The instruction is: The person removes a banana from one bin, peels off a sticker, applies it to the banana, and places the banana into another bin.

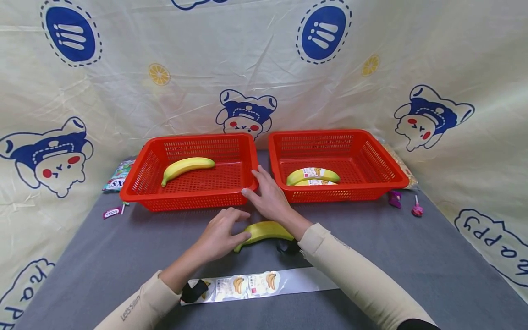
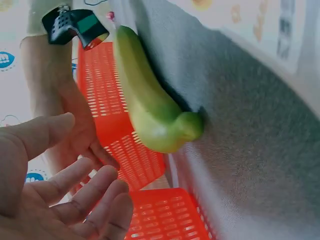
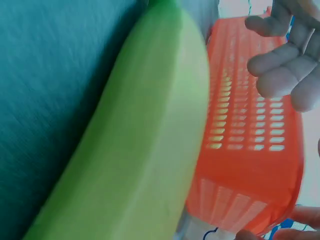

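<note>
A plain banana (image 1: 264,230) lies on the grey cloth between my hands. Beside its stem end is my left hand (image 1: 218,233), its fingers loosely bent; the left wrist view shows nothing in that palm (image 2: 60,200). My right hand (image 1: 270,195) reaches over beyond the banana, fingers extended at the right front corner of the left red basket (image 1: 181,201). One banana (image 1: 187,166) without a label lies inside that basket. The right red basket (image 1: 342,193) holds two bananas (image 1: 293,177) with white labels, one partly hidden behind the basket's front wall.
A strip of banana stickers (image 1: 305,280) lies at the front, partly under my left wrist. Candies (image 1: 111,212) and a snack bag (image 1: 119,176) are at the left; a purple-wrapped candy (image 1: 394,199) and a lollipop (image 1: 417,210) at the right. A printed curtain (image 1: 264,55) stands behind.
</note>
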A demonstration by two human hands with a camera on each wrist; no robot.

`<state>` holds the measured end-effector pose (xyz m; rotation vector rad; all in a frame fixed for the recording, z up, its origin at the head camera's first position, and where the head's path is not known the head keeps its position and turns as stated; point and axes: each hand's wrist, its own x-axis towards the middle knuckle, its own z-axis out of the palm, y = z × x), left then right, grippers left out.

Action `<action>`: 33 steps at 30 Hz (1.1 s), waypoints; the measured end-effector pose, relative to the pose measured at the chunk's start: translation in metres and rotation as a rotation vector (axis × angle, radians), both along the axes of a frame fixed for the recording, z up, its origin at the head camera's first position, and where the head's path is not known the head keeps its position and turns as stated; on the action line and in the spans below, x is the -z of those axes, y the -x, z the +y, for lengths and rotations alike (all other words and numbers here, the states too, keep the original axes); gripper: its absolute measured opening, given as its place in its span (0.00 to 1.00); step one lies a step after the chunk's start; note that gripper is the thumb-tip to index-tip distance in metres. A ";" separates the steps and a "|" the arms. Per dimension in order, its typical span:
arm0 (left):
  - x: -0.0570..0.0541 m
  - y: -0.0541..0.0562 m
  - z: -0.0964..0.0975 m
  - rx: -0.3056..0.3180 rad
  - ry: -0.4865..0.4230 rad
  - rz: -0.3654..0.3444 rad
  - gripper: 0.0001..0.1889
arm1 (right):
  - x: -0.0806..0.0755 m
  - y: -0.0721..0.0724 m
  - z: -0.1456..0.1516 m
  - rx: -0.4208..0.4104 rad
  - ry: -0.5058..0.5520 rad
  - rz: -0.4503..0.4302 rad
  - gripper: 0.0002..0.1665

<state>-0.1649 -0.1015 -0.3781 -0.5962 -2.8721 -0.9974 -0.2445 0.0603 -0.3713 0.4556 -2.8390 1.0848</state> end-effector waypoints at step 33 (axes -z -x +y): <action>0.046 -0.078 -0.022 0.124 -0.043 0.190 0.14 | 0.037 -0.112 0.067 -0.428 -0.221 -0.107 0.24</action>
